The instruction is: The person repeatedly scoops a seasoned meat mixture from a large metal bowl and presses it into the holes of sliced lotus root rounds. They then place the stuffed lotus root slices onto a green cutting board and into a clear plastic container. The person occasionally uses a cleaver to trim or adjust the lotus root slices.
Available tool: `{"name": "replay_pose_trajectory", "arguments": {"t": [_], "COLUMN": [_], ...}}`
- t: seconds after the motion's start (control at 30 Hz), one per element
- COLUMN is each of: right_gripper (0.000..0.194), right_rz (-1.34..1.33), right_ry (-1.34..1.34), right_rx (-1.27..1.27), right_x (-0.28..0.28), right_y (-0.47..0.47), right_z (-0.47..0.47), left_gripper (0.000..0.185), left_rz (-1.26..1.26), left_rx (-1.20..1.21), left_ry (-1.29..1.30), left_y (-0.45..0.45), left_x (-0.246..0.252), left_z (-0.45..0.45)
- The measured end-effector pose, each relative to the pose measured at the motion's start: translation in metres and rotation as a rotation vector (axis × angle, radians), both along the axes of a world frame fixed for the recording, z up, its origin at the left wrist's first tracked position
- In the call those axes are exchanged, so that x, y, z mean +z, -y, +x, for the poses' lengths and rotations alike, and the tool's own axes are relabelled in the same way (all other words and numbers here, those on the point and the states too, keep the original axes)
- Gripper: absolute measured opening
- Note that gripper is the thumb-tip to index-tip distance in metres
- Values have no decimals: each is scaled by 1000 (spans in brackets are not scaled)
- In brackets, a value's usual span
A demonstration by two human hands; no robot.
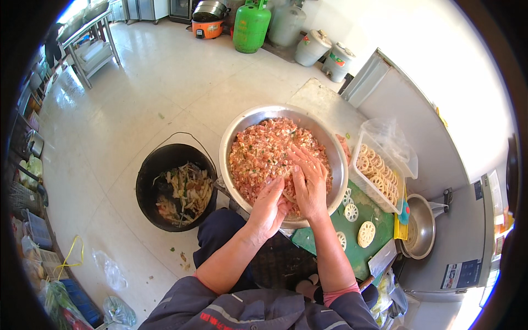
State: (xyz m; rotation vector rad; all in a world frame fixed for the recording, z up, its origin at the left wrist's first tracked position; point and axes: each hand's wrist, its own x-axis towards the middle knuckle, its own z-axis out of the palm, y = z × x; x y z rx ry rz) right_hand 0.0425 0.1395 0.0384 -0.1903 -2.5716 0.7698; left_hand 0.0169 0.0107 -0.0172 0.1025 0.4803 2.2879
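Both my hands are over a wide steel bowl [340,181] filled with minced meat [268,144] flecked with green and white bits. My left hand [270,206] is palm up at the near side, fingers curled around a pale piece [290,194] that looks like a lotus root slice, mostly hidden. From the right, my right hand [308,181] bends over the same piece, its fingers extended above the meat. Whether it grips anything is hidden. Loose lotus root slices [366,234] lie on a green cutting board [381,247] beside the bowl.
A clear plastic box [373,190] of sliced lotus root stands right of the bowl. A cleaver [382,258] lies at the board's edge. Left, a black bucket [142,181] holds scraps. Steel basins [420,227] lean at right. A green gas cylinder [251,27] stands at the back.
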Motion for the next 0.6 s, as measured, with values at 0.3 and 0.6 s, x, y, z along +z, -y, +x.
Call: {"name": "replay_pose_trajectory", "arguments": {"t": [0.3, 0.6], "right_gripper": [46, 23], "right_rz": [247, -322], "right_ry": [-91, -236], "right_rx": [25, -9], "right_x": [13, 4], "right_y": [12, 6], "right_z": [11, 27], "left_gripper": [42, 39], "left_rz": [58, 55], "left_rx": [31, 32], "left_ry": [142, 151], "left_y": [0, 2], "left_x": [9, 10], "left_z": [-3, -4]}}
